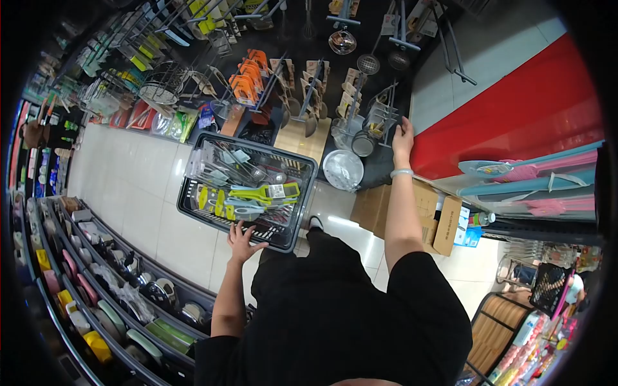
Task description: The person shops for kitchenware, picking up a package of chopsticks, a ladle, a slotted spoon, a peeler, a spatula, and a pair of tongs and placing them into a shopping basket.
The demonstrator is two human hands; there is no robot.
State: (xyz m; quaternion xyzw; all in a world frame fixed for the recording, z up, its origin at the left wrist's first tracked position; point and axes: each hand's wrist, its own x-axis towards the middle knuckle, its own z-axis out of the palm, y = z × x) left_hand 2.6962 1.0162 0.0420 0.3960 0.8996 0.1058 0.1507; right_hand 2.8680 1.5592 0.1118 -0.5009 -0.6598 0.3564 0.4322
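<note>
My left hand rests on the near rim of a black plastic basket, its fingers spread. Inside the basket lie green-handled utensils, grey-handled ones and metal tools with card labels. My right hand, with a pale bangle at the wrist, is raised beside the ends of metal display hooks. Its thumb and fingers look slightly apart, with nothing visible between them. Just left of it are round metal strainers and a round item in clear plastic wrap.
Ladles and skimmers hang on the rack ahead, near orange-packaged tools. A cardboard box stands under my right arm. Shelves of pans curve along the left. A red panel borders the right.
</note>
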